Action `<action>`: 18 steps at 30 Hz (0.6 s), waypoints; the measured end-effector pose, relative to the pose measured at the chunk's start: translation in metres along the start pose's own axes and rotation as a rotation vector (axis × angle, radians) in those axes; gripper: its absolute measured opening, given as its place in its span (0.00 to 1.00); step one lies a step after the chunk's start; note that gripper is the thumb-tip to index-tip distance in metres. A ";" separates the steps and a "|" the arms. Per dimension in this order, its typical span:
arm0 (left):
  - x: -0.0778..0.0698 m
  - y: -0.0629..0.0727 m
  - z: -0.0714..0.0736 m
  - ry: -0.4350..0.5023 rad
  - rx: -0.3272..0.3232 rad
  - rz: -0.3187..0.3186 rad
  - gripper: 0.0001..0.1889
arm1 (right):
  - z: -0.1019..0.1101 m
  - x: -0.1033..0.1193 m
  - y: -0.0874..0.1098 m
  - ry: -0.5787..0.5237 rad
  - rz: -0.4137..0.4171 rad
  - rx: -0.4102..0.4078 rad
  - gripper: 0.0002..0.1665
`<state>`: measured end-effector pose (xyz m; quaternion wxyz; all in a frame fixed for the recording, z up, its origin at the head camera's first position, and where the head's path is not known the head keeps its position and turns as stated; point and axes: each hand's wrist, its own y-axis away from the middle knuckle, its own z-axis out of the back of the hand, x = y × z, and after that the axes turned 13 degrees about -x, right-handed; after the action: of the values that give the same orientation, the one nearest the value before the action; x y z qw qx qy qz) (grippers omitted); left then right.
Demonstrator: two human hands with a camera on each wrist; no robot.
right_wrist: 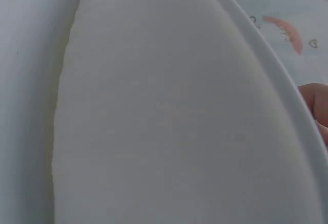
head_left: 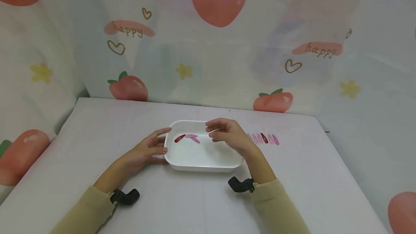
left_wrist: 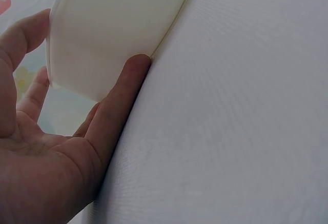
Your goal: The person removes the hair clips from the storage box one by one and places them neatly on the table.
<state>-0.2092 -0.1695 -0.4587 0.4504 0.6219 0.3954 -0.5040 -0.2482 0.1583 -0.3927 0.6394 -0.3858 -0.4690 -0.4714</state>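
Observation:
A white rectangular tray sits on the table with a red snap hair clip and two pink snap hair clips inside, toward its left. My left hand touches the tray's left end with spread fingers; in the left wrist view fingertips meet its side wall and rim. Over the tray's right part hovers my right hand, fingers loosely bent, with nothing visible between them. The right wrist view is filled by the tray's outer wall, with a bit of the hand at the right edge.
Just right of the tray, several pink clips and a red clip lie in a row, partly hidden by my right hand. A white cloth covers the table. Behind it hangs a printed curtain.

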 end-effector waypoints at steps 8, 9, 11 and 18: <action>0.000 0.000 -0.001 -0.015 -0.012 0.003 0.37 | -0.036 -0.002 -0.010 -0.003 -0.009 0.067 0.22; 0.000 0.000 -0.001 -0.017 -0.013 0.006 0.38 | -0.040 -0.002 -0.011 -0.004 -0.010 0.080 0.22; 0.000 0.000 -0.001 -0.019 -0.014 0.010 0.38 | -0.048 -0.001 -0.012 0.001 -0.013 0.099 0.23; -0.001 0.000 -0.001 0.019 0.001 -0.004 0.38 | -0.076 0.006 -0.017 0.153 -0.039 0.152 0.26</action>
<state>-0.2089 -0.1688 -0.4579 0.4451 0.6261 0.4007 -0.4993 -0.2456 0.0817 -0.4061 0.6914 -0.2898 -0.4608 -0.4749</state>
